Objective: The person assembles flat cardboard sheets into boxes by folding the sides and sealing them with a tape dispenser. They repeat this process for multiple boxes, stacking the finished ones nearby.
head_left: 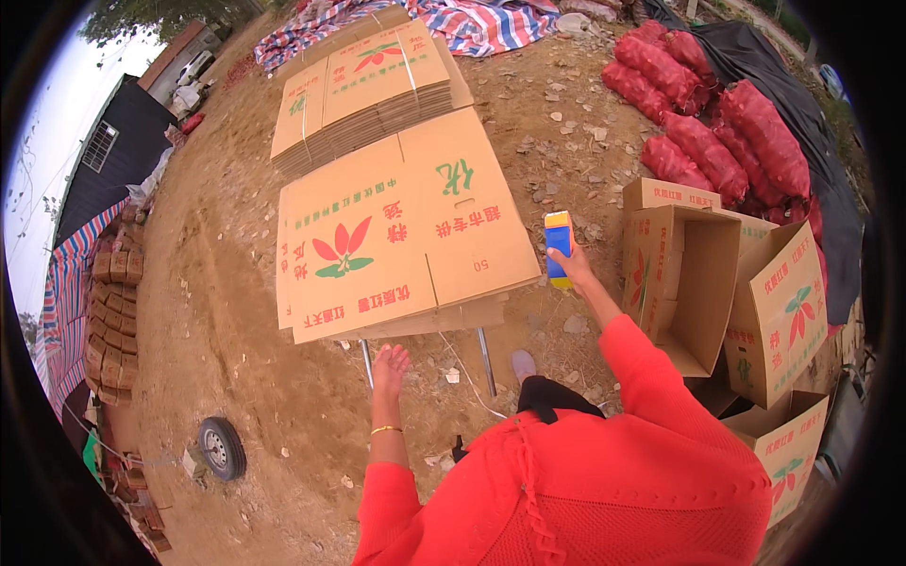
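My right hand point(569, 261) grips a blue-and-yellow block-shaped hand tool point(559, 236), whose exact kind I cannot make out. It is held just off the right edge of a pile of flattened cardboard cartons point(415, 231), printed with red and green leaf shapes. This pile rests on a stand with metal legs point(487, 363). Just below the pile's near edge, my left hand point(390, 366) is empty, fingers apart. Behind the top cartons, a strapped bundle of flattened cartons point(363, 108) sits at the far end.
To my right stand several opened cartons point(694, 292), with red mesh sacks point(694, 151) and black sheeting point(755, 71) behind. A tyre point(222, 448) lies on the dirt at left. Stacked filled-looking cartons point(115, 321) line the left side. Striped tarpaulin point(486, 24) lies at the far end.
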The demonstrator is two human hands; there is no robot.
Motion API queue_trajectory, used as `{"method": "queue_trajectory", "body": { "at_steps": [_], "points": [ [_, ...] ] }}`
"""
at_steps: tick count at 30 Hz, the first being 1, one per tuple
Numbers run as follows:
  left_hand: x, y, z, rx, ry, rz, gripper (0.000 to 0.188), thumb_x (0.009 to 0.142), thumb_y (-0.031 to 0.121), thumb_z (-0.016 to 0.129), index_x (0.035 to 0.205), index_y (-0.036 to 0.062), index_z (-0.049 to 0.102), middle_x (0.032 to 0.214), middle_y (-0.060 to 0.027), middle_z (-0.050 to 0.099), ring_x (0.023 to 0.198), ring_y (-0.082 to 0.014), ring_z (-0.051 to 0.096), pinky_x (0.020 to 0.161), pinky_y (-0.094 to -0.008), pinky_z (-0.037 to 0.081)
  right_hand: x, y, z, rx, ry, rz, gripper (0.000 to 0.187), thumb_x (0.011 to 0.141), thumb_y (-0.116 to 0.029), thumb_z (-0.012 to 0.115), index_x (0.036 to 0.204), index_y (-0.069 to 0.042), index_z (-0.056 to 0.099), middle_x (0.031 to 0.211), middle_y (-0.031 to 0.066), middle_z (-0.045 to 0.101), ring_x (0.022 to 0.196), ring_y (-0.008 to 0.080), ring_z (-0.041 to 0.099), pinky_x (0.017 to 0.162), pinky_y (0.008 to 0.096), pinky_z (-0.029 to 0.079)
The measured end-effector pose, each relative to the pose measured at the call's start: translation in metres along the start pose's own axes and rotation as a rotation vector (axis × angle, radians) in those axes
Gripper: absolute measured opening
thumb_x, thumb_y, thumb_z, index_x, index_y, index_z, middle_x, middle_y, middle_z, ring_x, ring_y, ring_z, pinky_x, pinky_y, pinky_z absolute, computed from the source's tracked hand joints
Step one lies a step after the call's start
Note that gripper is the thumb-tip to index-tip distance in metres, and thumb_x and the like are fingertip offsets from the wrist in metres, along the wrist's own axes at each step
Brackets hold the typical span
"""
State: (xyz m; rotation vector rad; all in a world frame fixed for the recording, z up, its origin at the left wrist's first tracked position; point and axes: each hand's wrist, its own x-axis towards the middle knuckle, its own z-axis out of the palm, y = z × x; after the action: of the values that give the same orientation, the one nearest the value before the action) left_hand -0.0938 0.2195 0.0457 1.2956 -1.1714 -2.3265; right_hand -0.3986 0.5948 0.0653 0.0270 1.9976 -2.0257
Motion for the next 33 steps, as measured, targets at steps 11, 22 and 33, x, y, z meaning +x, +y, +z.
{"method": "queue_trajectory", "body": {
  "at_steps": [11, 22, 33],
  "points": [
    [0.058, 0.029, 0.067, -0.049, 0.054, -0.057, 0.055, 0.093, 0.022, 0.055, 0.134, -0.0045, 0.030, 0.135, -0.0195, 0.037, 0.122, -0.0348, 0.042, 0.100, -0.0451, 0.043, 0.039, -0.015, 0.035, 0.108, -0.229, 0.191, 0.037, 0.085, -0.019, 0.068, 0.116, -0.003, 0.058, 0.104, 0.0063, 0.067, 0.089, 0.0129, 0.064, 0.080, 0.0313, 0.052],
    [0.076, 0.024, 0.043, -0.271, 0.396, -0.045, 0.012, 0.086, 0.010, 0.065, 0.097, 0.0068, 0.061, 0.087, -0.0051, 0.063, 0.080, -0.0189, 0.058, 0.070, -0.0341, 0.050, -0.009, -0.040, 0.040, 0.230, -0.214, 0.128, 0.056, 0.080, -0.023, 0.073, 0.123, 0.003, 0.049, 0.107, 0.0092, 0.062, 0.096, 0.0153, 0.060, 0.084, 0.0308, 0.049],
    [-0.007, -0.058, 0.055, -0.199, 0.326, -0.283, 0.010, 0.088, 0.011, 0.064, 0.097, 0.0092, 0.059, 0.086, -0.0042, 0.061, 0.080, -0.0197, 0.057, 0.074, -0.0345, 0.050, -0.045, -0.018, -0.029, 0.027, -0.083, 0.196, 0.045, 0.082, -0.023, 0.071, 0.116, 0.001, 0.052, 0.104, 0.0098, 0.062, 0.091, 0.0137, 0.060, 0.082, 0.0293, 0.049]
  ]
}}
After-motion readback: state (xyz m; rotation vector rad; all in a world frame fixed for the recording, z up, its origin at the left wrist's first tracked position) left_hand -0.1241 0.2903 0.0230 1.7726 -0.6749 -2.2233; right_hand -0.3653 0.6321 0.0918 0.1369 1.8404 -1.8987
